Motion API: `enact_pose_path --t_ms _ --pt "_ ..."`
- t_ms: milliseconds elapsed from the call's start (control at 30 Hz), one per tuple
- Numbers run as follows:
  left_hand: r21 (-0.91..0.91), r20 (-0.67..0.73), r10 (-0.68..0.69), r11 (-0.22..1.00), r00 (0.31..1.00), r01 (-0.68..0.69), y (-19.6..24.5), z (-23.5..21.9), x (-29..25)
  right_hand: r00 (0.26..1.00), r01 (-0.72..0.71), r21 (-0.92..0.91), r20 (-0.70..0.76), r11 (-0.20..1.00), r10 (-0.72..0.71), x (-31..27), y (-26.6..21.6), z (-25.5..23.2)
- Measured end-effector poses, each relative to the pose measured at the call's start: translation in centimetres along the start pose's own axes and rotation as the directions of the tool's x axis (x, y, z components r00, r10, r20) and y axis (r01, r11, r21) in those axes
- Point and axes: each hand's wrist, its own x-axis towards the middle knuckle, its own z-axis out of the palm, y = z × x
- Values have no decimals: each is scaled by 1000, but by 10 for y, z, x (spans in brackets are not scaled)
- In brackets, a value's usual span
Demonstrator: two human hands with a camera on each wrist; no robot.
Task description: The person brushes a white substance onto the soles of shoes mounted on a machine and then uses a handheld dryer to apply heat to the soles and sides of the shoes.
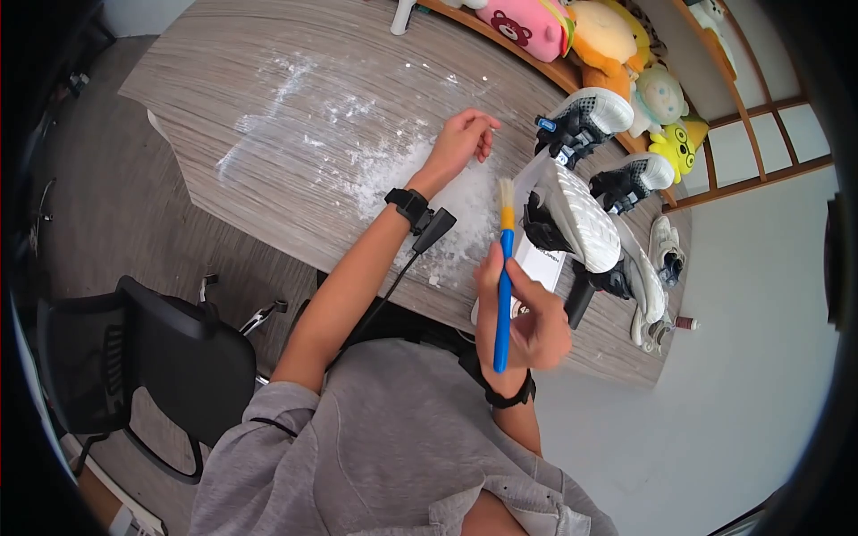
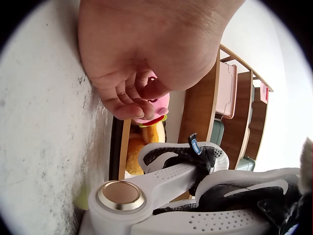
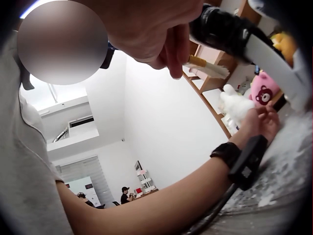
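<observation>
A blue-handled brush (image 1: pixel 503 304) with a yellow collar and pale bristles is pinched between the thumb and fingers of my right hand (image 1: pixel 534 335). Its bristles point up beside a white-soled black shoe (image 1: pixel 581 219), the gap too hard to judge. In the right wrist view the bristles (image 3: pixel 215 70) stick out past my right hand (image 3: pixel 146 32). My left hand (image 1: pixel 458 145), fingers loosely curled and holding nothing, lies by the white powder (image 1: pixel 384 179) on the table. The left wrist view shows my left hand (image 2: pixel 146 54) near a white stand (image 2: pixel 115 215) with perforated arms bearing shoes.
More shoes (image 1: pixel 597 116) are on the stand's arms, and another pair (image 1: pixel 666 250) lies at the table's right. Plush toys (image 1: pixel 527 31) line the shelf behind. A black chair (image 1: pixel 170 357) stands at the left. A cable (image 1: pixel 384 299) runs from my left wrist camera.
</observation>
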Motion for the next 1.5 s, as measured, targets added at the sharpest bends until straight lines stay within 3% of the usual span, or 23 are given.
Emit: enact_pose_path --t_ms 167,267,367,433,500,567,600,700,800,967,1067,1133,1167,1233,1267,1367,1500 --pt "2 1 13 1000 1000 -13 2 1 -1 997 -14 1 -78 1000 14 3 14 10" --pt "1 -1 15 1000 1000 -15 2 1 -1 991 32 46 -133 998 -26 -1 13 -7" --pt "0 3 23 1000 1000 -23 1 0 -1 993 103 86 -71 991 -98 4 -4 -35" --pt "0 2 29 1000 1000 -29 0 0 0 975 171 52 -156 984 -161 4 -11 -42" --pt "-12 12 14 1000 1000 -14 0 0 0 978 173 39 -122 984 -167 1 -15 -52" --pt "7 5 13 1000 1000 -13 0 1 -1 955 254 241 -214 937 -204 1 -16 -50" --pt "26 -1 14 1000 1000 -14 1 1 -1 977 210 274 -105 939 -188 3 -16 -51" --pt "7 13 20 1000 1000 -20 -3 0 1 986 166 225 -27 960 -164 9 -8 -19" --pt "-2 4 18 1000 1000 -18 0 1 -1 981 193 98 -42 976 -190 13 3 5" --pt "9 10 18 1000 1000 -19 -1 1 0 979 170 123 -131 978 -153 9 8 -11" --pt "18 5 15 1000 1000 -15 1 0 -2 985 168 154 -4 974 -170 -1 2 -39" --pt "22 4 8 1000 1000 -8 2 1 -2 947 243 216 -265 946 -183 -6 -2 -42" --pt "32 14 10 999 1000 -11 1 1 -1 948 239 214 -261 947 -180 -6 -1 -46" --pt "36 15 2 999 1000 -3 -1 1 0 983 146 180 83 973 -162 -5 1 -52" --pt "56 20 29 998 999 -30 -2 1 0 985 85 203 133 975 -114 -6 3 -45" --pt "68 11 37 997 999 -38 -1 1 -4 997 71 172 28 983 -77 -11 19 -6" --pt "41 -9 23 999 1000 -22 -1 2 -2 990 102 157 76 982 -115 3 23 23"
